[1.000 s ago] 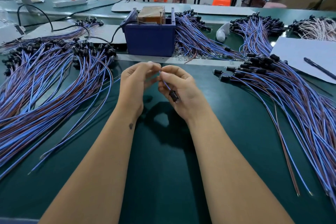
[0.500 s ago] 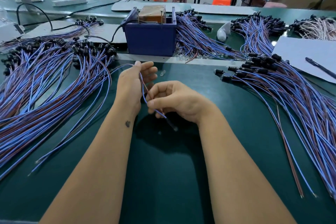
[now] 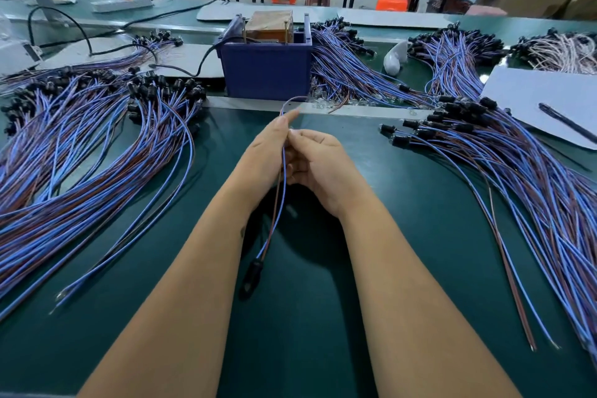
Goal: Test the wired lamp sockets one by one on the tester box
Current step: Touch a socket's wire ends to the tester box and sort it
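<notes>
My left hand (image 3: 265, 152) and my right hand (image 3: 319, 165) meet over the middle of the green table and together pinch the blue and brown wires of one lamp socket. Its black socket (image 3: 253, 271) hangs below my hands, near my left forearm. The free wire ends curve up above my left fingertips toward the blue tester box (image 3: 268, 71), which stands just beyond a metal strip. A large pile of wired sockets (image 3: 80, 145) lies to the left, another pile (image 3: 504, 165) to the right.
A black cable runs from the tester box to the left. A white sheet (image 3: 549, 100) with a pen (image 3: 568, 123) lies at the right. More wire bundles (image 3: 349, 71) lie behind the strip, beside a white object (image 3: 395, 56). A power strip (image 3: 122, 5) sits far left.
The socket, held in my right hand a second ago, has dropped and now dangles by its wires. My hands slid along the wires toward their free ends, which now point at the tester box.
</notes>
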The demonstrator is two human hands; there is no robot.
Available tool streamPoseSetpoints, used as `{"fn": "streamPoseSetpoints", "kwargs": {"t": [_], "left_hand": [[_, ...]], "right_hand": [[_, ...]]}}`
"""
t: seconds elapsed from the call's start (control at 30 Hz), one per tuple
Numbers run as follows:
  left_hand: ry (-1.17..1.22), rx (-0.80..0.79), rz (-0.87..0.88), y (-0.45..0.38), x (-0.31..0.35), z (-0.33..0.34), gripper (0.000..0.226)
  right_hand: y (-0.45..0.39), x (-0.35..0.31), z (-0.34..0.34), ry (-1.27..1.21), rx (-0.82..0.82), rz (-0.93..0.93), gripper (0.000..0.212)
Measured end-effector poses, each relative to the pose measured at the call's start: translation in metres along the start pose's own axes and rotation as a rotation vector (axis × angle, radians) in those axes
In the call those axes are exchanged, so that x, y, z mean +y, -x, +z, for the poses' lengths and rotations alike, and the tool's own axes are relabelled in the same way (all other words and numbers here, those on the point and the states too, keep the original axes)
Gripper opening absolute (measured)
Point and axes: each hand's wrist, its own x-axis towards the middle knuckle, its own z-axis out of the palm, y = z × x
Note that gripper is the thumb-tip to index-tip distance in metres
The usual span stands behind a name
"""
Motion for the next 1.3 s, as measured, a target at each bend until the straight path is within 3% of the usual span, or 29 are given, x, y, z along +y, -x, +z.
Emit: {"fn": "streamPoseSetpoints", "kwargs": {"t": [0.3,0.43,0.5,0.57,0.7,1.3], "left_hand": [[0.077,0.08,0.062,0.0,-0.001,-0.008,0.025],[0.093,0.167,0.079,0.0,0.0,-0.011,0.025],[-0.033,0.247,0.113,-0.001,-0.002,-0.013,0.026],[-0.168,0.326,0.156,-0.003,-0.005,-0.017,0.026],[-0.193,0.428,0.167,-0.006,-0.008,-0.023,0.023],[-0.186,0.528,0.101,-0.014,-0.013,-0.032,0.023]], "right_hand": [[-0.001,0.002,0.002,0.017,0.026,-0.05,0.011],[-0.002,0.004,0.002,0.222,0.162,-0.112,0.013],[-0.003,0.005,0.001,0.274,0.258,-0.148,0.016],[-0.004,0.005,-0.004,0.259,0.355,-0.172,0.018],[-0.006,0.004,-0.01,0.165,0.472,-0.214,0.013],[-0.009,0.005,-0.015,0.087,0.552,-0.149,0.017]]}}
